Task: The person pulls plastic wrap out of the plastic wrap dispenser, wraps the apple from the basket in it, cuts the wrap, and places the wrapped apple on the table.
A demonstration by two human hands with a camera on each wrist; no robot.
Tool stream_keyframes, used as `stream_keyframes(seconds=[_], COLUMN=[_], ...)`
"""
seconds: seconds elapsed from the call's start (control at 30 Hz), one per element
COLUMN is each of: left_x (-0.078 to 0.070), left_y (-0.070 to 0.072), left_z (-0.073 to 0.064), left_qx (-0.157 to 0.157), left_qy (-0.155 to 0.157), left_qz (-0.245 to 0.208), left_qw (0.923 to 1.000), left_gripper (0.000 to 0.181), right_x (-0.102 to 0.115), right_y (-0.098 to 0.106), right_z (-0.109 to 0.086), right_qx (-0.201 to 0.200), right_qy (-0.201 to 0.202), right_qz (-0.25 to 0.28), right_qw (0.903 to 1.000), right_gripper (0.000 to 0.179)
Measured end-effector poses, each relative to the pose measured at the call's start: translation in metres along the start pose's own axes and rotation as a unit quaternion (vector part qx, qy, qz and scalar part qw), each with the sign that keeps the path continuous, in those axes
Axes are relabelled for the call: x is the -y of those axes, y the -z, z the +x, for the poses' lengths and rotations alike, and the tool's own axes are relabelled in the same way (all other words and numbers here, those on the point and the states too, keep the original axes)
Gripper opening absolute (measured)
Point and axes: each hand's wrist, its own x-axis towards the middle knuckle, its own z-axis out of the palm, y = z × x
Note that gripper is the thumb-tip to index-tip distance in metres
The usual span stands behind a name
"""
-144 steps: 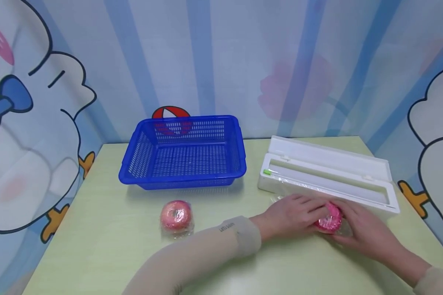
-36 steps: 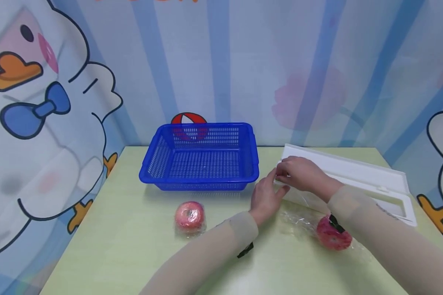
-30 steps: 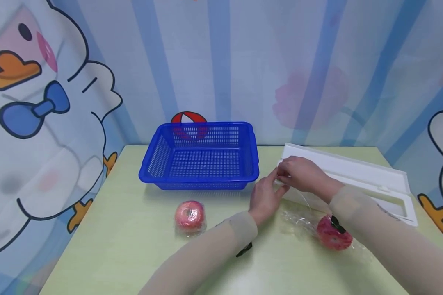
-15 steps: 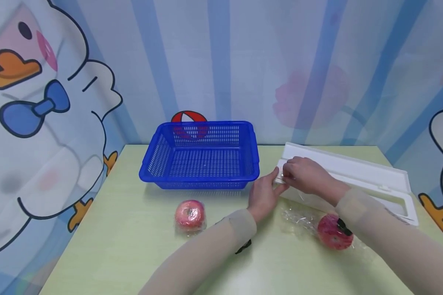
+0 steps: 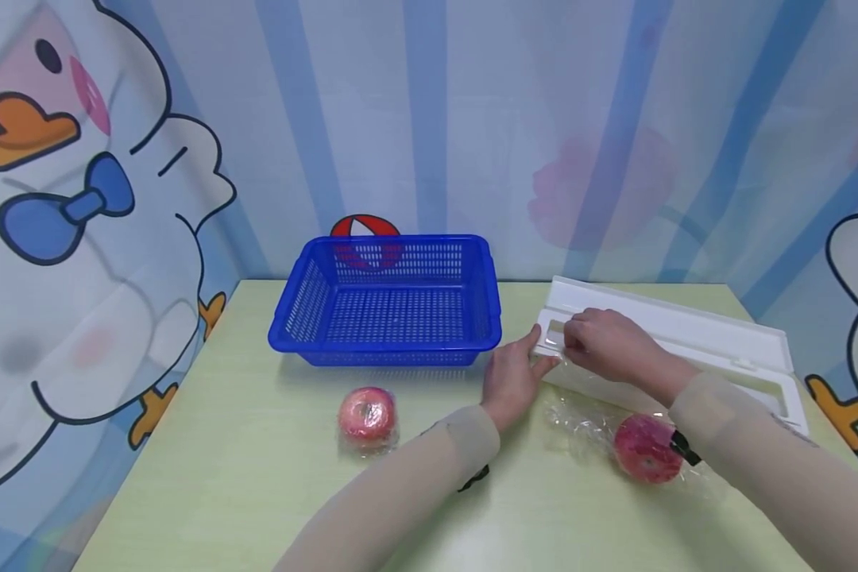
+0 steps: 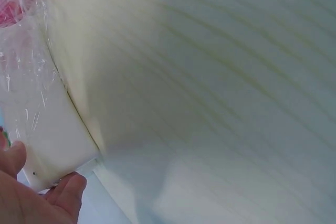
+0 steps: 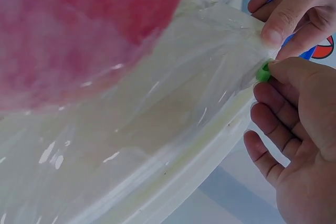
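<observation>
A white cling film dispenser box [image 5: 693, 322] lies with its lid up at the back right. My left hand [image 5: 511, 385] holds its left end, thumb and fingers on either side, as the left wrist view also shows. My right hand [image 5: 615, 349] is at the box's front rim. In the right wrist view it pinches a small green slide cutter [image 7: 264, 72] between thumb and forefinger. Clear film [image 5: 579, 421] runs from the box to a red apple [image 5: 646, 450] lying in front of it, partly behind my right sleeve.
A blue perforated basket [image 5: 386, 349] stands at the back centre. In front of it sits a film-wrapped apple [image 5: 367, 417]. A printed curtain [image 5: 472, 143] hangs behind the table [image 5: 207, 477].
Both hands were at the apple several seconds ago, then moved to the box's left end. Over the last second my right hand slides right along the rim; my left hand stays.
</observation>
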Motion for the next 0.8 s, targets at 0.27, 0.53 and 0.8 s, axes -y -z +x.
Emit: stream_keyframes(seconds=[0.27, 0.53, 0.8], left_x=[-0.001, -0.003, -0.007], left_y=[0.003, 0.003, 0.008], left_z=[-0.001, -0.002, -0.001], left_qx=[-0.009, -0.003, 0.015], left_qy=[0.0, -0.002, -0.038], left_qz=[-0.009, -0.001, 0.054], left_qw=[0.9999, 1.0, 0.9977], left_gripper=[0.062, 0.062, 0.063], right_x=[-0.009, -0.017, -0.023], right_y=[0.005, 0.01, 0.013], right_z=[-0.019, -0.038, -0.055], right_qx=[0.02, 0.041, 0.033], right_qy=[-0.025, -0.036, -0.035], right_qz=[-0.003, -0.007, -0.001], right_qw=[0.9995, 0.9985, 0.9988], right_gripper=[0.02, 0.02, 0.022])
